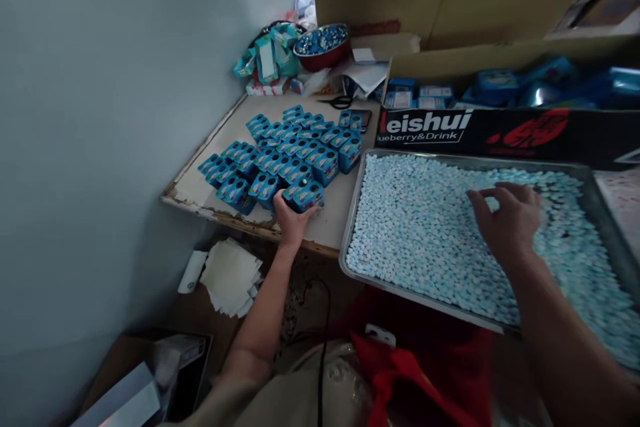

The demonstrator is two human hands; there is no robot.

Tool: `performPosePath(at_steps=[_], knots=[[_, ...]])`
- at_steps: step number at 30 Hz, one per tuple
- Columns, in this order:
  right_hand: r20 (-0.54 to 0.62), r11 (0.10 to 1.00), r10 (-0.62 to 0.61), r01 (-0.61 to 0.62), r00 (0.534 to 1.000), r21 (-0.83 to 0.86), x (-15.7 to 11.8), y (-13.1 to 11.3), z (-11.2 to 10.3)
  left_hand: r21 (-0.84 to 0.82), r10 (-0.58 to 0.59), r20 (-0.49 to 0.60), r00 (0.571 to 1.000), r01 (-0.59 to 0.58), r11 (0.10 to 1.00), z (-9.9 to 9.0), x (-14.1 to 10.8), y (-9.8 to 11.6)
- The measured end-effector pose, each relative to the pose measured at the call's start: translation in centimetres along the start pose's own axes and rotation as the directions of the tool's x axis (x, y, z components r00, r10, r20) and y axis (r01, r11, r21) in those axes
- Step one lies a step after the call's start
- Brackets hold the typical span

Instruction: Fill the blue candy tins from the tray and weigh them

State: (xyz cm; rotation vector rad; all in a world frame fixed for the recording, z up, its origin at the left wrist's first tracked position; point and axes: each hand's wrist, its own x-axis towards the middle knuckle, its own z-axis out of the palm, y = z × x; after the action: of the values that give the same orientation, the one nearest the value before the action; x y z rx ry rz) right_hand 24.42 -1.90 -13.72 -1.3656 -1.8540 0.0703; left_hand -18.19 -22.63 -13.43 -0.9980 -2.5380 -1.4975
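Many small blue boxes (280, 153) with round dark holes on top stand packed together on the table at the left. My left hand (291, 219) is at their front edge, thumb and fingers closed around the sides of the nearest small blue box (306, 197). A pale piece shows on top of that box. To the right, my right hand (510, 217) is over a metal tray (353, 213) covered with pale blue and white tablet-like pieces (425, 220). Its thumb and forefinger are pinched together; whatever is between the fingertips is too small to make out.
A printed black cardboard carton (430, 127) with blue packs stands behind the tray. Toward the back are scissors (340, 102), a red bowl (323, 47) of blue and white bits and teal packets (267, 57). A wall (100, 147) borders the left. Paper sheets (233, 277) lie below the table edge.
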Motion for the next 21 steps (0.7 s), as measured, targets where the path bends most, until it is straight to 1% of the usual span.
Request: performPosePath(at_steps=[4,7,9,12,14,17,19,21], knots=[[0.084,0.999,-0.026,0.028,0.996,-0.023,-0.2,0.3,-0.2,0.202,-0.058,0.111,0.992,0.035,0.979,1.2,1.1,1.0],[0.117,0.999,-0.028,0.033,0.993,-0.039,-0.2,0.4,0.1,0.255,-0.066,0.149,0.987,0.027,0.967,2.6,1.5,2.2],[0.152,0.998,-0.018,0.027,0.988,-0.056,0.0,0.2,0.4,0.262,-0.077,0.150,0.986,0.036,0.964,3.9,1.9,3.2],[0.248,0.995,0.014,0.011,0.969,-0.101,0.5,-0.9,0.6,0.270,-0.151,0.128,0.980,0.112,0.956,5.8,3.0,5.1],[0.307,0.992,0.033,0.006,0.951,-0.126,0.9,-1.8,0.6,0.258,-0.180,0.109,0.978,0.147,0.955,7.1,4.0,6.6],[0.336,0.989,0.046,0.005,0.941,-0.148,1.4,-3.0,0.5,0.218,-0.188,0.088,0.978,0.165,0.962,8.9,5.6,9.1],[0.336,0.986,0.067,-0.010,0.939,-0.169,1.4,-3.6,0.0,0.179,-0.182,0.085,0.980,0.164,0.970,9.4,6.2,10.2],[0.331,0.986,0.081,-0.028,0.940,-0.162,1.4,-4.2,-1.3,0.137,-0.167,0.093,0.982,0.154,0.979,8.8,6.3,10.6]])
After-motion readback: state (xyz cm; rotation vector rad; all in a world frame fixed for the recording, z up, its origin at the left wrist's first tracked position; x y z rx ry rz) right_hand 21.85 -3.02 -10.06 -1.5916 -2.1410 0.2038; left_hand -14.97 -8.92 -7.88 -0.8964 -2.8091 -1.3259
